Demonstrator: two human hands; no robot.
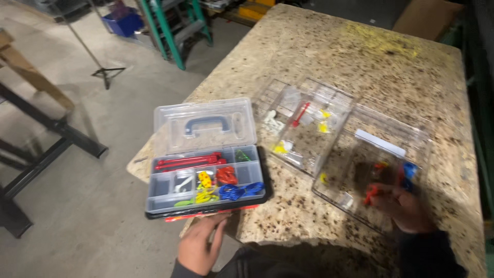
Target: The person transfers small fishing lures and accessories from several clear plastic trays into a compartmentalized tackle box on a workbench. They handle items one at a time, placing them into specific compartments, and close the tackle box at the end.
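A small open organiser case (pixel 206 198) with a clear lid and blue handle sits at the table's near-left corner, its compartments filled with red, yellow, blue, green and white plastic pieces. My left hand (pixel 199 247) hovers just below its front edge, fingers apart, holding nothing. A clear plastic box (pixel 406 139) lies to the right. My right hand (pixel 404 206) reaches into it and pinches a small red piece (pixel 371 193), next to a blue piece (pixel 409 171). The hand is blurred.
A second clear tray (pixel 307 123) between the two holds a red stick, yellow and white bits. The speckled board tabletop (pixel 360 56) extends far back. Left of it is concrete floor with black metal legs (pixel 56 128), a green frame (pixel 164 31) and a blue bin (pixel 123 23).
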